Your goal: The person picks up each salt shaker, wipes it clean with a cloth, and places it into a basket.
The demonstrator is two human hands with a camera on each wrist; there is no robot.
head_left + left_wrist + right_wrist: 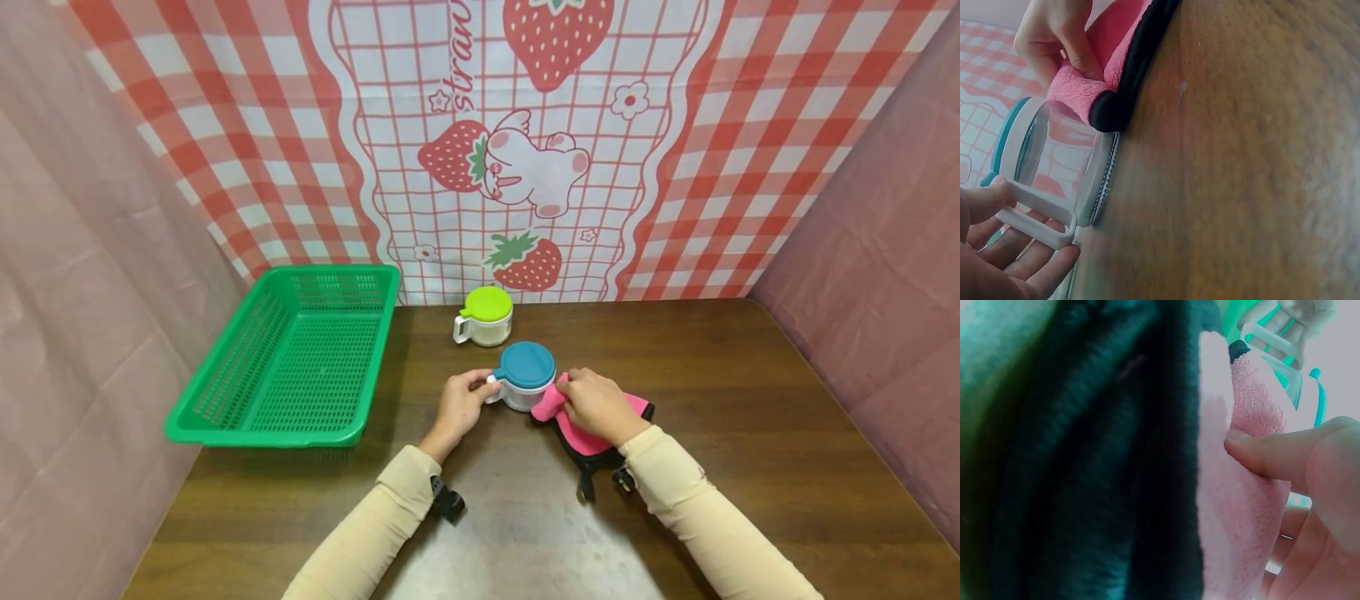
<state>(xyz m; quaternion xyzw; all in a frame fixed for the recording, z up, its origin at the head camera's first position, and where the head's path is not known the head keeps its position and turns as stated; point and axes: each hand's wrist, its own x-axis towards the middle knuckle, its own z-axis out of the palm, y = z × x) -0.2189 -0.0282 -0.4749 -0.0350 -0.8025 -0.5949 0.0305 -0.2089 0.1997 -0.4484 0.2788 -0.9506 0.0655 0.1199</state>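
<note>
Blue-lidded jar: upright on the wooden table, about midway between the left and right edges, nearer the far edge; the blue-lidded jar has a clear body.
Jar handle: white loop, facing the left edge.
Left hand: thumb and fingers grasp the handle, lightly by appearance.
Right hand: thumb and fingers pinch a bunched fold of the pink cloth, held against the jar's right side.
Tipping risk: uneven cloth pressure against a one-sided handle hold could swivel or tip the jar.
Lid risk: fold snagging the rim could lift the lid; its fastening cannot be verified.
Cloth risk: slack black-edged fabric could work under the base and unsteady it.
Collision risk: a push toward the far edge could strike the green-lidded jar.
Green basket: at the far left corner, well apart; low hazard.
</note>
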